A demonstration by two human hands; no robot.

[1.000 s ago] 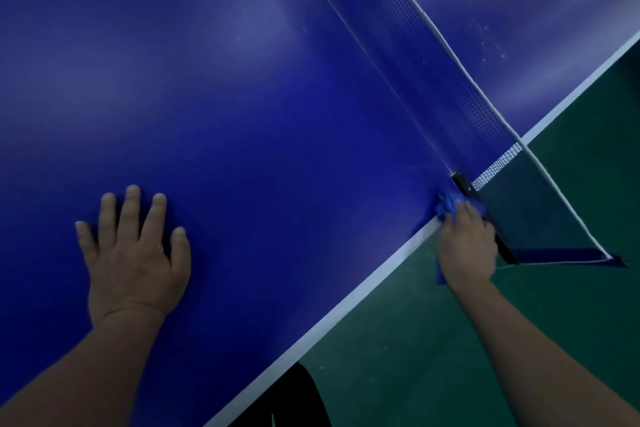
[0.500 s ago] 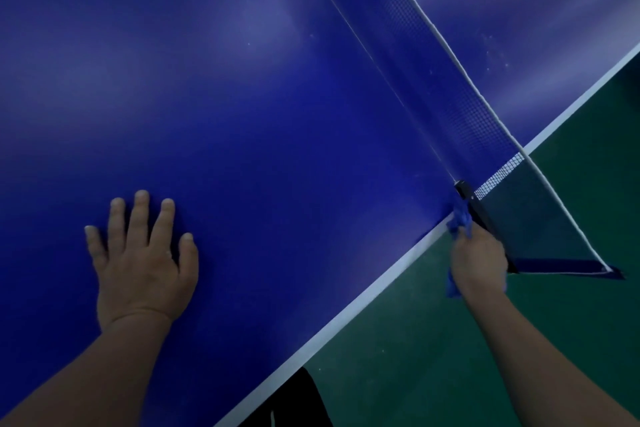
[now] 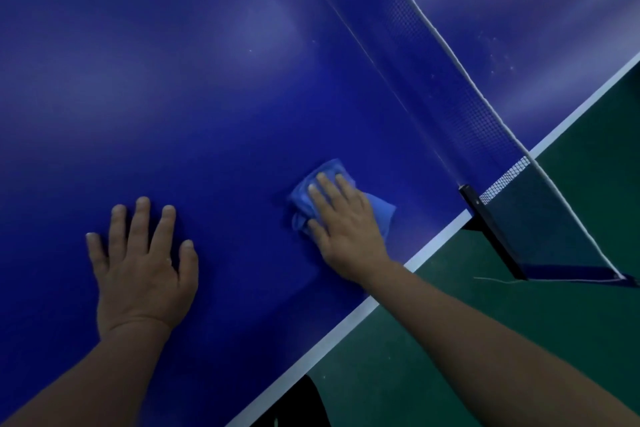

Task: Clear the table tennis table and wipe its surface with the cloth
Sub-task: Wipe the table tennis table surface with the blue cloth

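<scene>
The blue table tennis table (image 3: 207, 87) fills most of the view, with a white line along its right edge. A crumpled blue cloth (image 3: 304, 199) lies on the surface a short way in from that edge. My right hand (image 3: 346, 222) presses flat on top of the cloth, fingers spread over it. My left hand (image 3: 142, 267) rests palm down on the bare table to the left, fingers apart, holding nothing. Nothing else lies on the near half.
The net (image 3: 460, 107) runs diagonally from the top middle to its black post (image 3: 485, 222) clamped at the table's right edge. Small white specks (image 3: 498, 59) dot the far half beyond the net. Green floor (image 3: 519, 340) lies to the right and below.
My right hand has moved with the cloth from the table's edge at the net post leftward onto the surface. My left hand has stayed flat in place.
</scene>
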